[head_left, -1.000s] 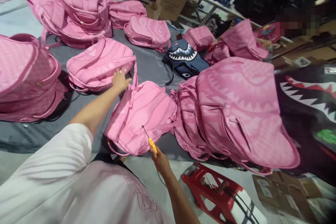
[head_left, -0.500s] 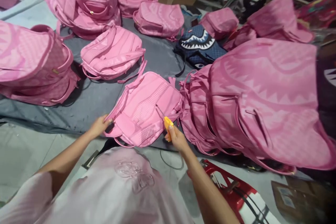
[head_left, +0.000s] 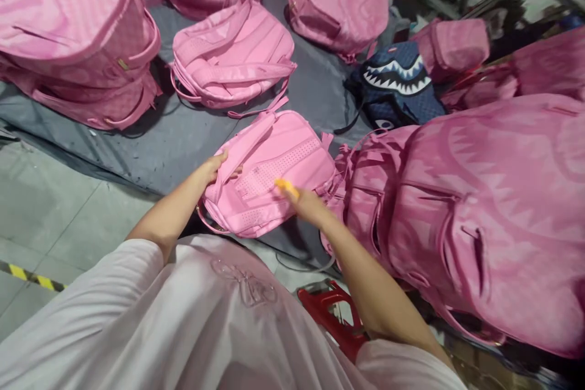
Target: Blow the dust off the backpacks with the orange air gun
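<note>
A pink backpack [head_left: 301,158] lies back panel up on the grey-covered table, close in front of me. My left hand [head_left: 216,169] grips a shoulder strap at the backpack's left side, its fingers partly under the strap. In my right hand [head_left: 304,202] is a yellow-handled tool [head_left: 287,188], held over the lower right part of the back panel. The tool is blurred, and its tip cannot be made out.
Another pink backpack [head_left: 237,52] lies just behind. Stacked pink backpacks stand at the left [head_left: 82,36] and right [head_left: 498,195]. A blue shark-mouth bag [head_left: 397,85] lies behind right. A red stool [head_left: 336,311] stands below the table edge.
The view has shifted, with the bags at the left now more in sight. My left hand has moved up onto the strap. My right hand has brought the yellow tool over the back panel.
</note>
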{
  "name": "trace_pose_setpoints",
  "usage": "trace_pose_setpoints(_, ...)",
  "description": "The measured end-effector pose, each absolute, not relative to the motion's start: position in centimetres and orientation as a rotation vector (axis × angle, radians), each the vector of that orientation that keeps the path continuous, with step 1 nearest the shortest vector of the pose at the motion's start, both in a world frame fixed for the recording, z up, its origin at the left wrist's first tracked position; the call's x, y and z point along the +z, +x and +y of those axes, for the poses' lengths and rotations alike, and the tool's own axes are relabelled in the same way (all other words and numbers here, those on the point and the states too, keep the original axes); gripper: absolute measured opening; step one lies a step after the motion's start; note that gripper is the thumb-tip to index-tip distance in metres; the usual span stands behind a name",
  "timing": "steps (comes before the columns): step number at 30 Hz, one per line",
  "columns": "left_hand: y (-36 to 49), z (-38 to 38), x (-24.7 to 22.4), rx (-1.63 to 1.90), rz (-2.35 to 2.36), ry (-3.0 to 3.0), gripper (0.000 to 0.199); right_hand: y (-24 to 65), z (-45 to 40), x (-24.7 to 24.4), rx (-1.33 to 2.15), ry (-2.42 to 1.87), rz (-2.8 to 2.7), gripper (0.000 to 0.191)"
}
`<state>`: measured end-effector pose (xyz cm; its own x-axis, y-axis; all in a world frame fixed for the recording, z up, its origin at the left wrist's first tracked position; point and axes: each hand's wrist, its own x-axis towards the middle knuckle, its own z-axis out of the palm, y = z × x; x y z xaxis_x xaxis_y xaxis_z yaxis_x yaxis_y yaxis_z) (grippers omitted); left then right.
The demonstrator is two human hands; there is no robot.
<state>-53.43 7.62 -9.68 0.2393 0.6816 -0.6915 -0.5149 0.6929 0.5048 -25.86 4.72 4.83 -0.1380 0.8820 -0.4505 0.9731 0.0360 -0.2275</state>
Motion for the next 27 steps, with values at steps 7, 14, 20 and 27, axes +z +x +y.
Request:
trace_pose_setpoints(7,-52.8,8.3,-10.2,0.671,1.050,0.178,0.062,-26.4,6.4,8.3,-0.821,1.810,2.029,0.060)
trace_pose_setpoints(14,-52.3,8.3,-9.6,0.630,1.120,0.269,0.057,-27.7,6.1,9.3,-0.655,1.874,2.069,0.055)
trace_pose_setpoints(20,-50.2,7.9,-6.9,0.895,1.443,0.942,0.061,-24.5,7.0,11.1,-0.941,1.797,1.838,0.058)
trace_pose_setpoints(27,-44.4,3.6,-2.3,0.448,1.783,2.085,0.058,-19.9,5.7,12.7,-0.655,1.850,1.818,0.076)
